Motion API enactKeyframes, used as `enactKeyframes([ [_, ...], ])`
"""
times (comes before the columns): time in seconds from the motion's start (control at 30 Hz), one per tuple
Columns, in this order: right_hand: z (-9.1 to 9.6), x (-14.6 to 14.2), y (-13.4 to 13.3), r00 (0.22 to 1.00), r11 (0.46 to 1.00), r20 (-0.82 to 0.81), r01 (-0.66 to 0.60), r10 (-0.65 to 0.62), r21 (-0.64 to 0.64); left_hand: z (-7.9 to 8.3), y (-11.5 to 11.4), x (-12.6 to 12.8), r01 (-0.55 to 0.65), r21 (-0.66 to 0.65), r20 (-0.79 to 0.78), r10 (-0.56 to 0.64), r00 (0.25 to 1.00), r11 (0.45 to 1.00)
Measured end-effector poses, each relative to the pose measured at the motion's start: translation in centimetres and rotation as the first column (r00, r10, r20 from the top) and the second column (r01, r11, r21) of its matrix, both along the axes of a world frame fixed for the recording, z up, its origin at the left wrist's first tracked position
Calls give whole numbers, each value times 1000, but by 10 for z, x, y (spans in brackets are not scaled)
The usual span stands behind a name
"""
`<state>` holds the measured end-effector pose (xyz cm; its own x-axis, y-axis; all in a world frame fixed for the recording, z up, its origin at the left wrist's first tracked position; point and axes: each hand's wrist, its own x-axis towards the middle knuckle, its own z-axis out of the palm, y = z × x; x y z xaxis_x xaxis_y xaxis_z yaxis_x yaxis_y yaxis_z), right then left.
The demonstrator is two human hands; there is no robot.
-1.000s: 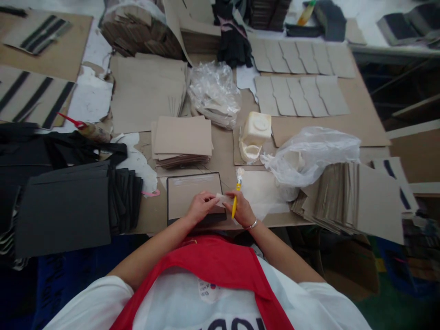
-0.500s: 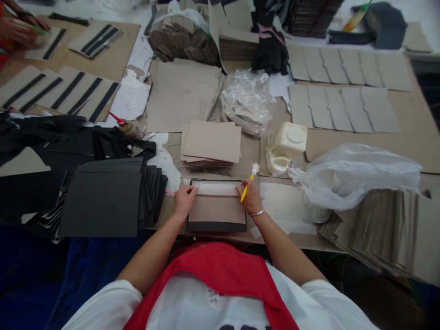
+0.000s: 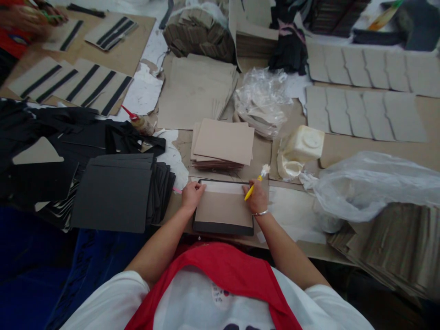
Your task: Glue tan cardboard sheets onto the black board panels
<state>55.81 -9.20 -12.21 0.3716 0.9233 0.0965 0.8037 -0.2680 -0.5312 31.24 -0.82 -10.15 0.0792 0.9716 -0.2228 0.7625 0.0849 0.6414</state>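
In front of me lies a black panel (image 3: 222,228) with a brown card (image 3: 223,208) on it. A white strip (image 3: 220,186) runs along the card's far edge. My left hand (image 3: 192,196) is closed in a pinch at the far left corner, thumb and finger on the strip's end. At the far right corner is my right hand (image 3: 257,198), its fingers wrapped round a yellow brush (image 3: 253,189) with whitish bristles pointing up and away. Its fingertips also touch the strip's right end.
A stack of brown cards (image 3: 223,141) sits just beyond the panel. Black panels (image 3: 113,192) are piled left. On the right are a cream plastic container (image 3: 307,143), a clear plastic bag (image 3: 374,183) and stacked grey boards (image 3: 388,247). A co-worker's hand (image 3: 57,16) shows far left.
The whole view has swung slightly, so things appear farther right. Both hands stay at the card's far corners, and the brush remains in my right hand.
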Motion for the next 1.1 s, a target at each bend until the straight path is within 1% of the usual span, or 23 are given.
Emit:
enactKeyframes([
  [0.1,-3,0,1,1000,1000,-5,7,-7,-8,1,1,0,27,9,-27,-27,999,1000],
  [0.2,-3,2,2,1000,1000,23,13,-13,-18,4,2,-2,84,45,-109,-79,991,995],
  [0.27,0,5,0,996,1000,80,27,-27,2,8,-1,-2,121,124,-196,-96,976,985],
  [0.33,5,3,-5,987,998,154,35,-42,46,11,-8,2,187,240,-266,-121,956,952],
  [0.37,8,0,-9,983,998,184,10,-22,69,12,-13,6,255,292,-283,-172,944,922],
  [0.4,10,-5,-12,979,995,203,-49,30,87,12,-19,11,356,323,-293,-265,918,877],
  [0.43,11,-12,-15,970,985,211,-143,120,98,11,-25,16,473,329,-303,-383,873,817],
  [0.5,11,-25,-20,918,925,207,-365,340,100,7,-37,28,685,273,-324,-606,727,676],
  [0.53,10,-30,-22,883,889,204,-448,423,92,5,-42,32,749,225,-338,-671,659,623],
  [0.57,8,-33,-25,861,868,205,-489,466,81,3,-45,34,781,175,-356,-701,618,599],
  [0.6,7,-33,-28,858,868,211,-491,469,70,2,-48,32,784,134,-379,-700,606,606],
  [0.67,6,-25,-36,885,903,234,-425,401,59,5,-50,19,732,82,-431,-638,637,676],
  [0.7,7,-18,-41,901,921,246,-384,357,69,10,-50,8,691,72,-456,-592,664,720],
  [0.73,8,-10,-45,905,926,258,-368,337,83,18,-50,-6,650,79,-473,-546,692,756],
  [0.8,10,3,-51,917,926,270,-343,294,156,38,-49,-40,602,151,-468,-480,742,784],
  [0.87,13,8,-51,925,915,266,-333,271,227,63,-44,-82,534,295,-432,-389,814,792],
  [0.9,14,6,-49,931,906,258,-327,259,270,76,-39,-105,460,375,-419,-296,859,805],
  [0.93,17,1,-45,931,891,245,-337,269,303,88,-32,-129,353,444,-413,-161,896,824],
  [0.97,21,-7,-41,932,875,230,-345,279,339,99,-24,-155,216,497,-416,13,909,841],
  [1.0,26,-17,-37,931,860,214,-357,296,364,109,-14,-180,66,530,-428,199,882,845],
  [1.03,31,-28,-33,927,847,198,-372,319,380,116,-5,-205,-59,521,-455,336,825,851],
  [1.07,37,-40,-28,921,836,182,-388,343,388,122,5,-228,-169,466,-483,409,774,869],
  [1.1,41,-52,-23,913,826,167,-409,373,389,126,13,-249,-261,367,-506,427,749,893],
])
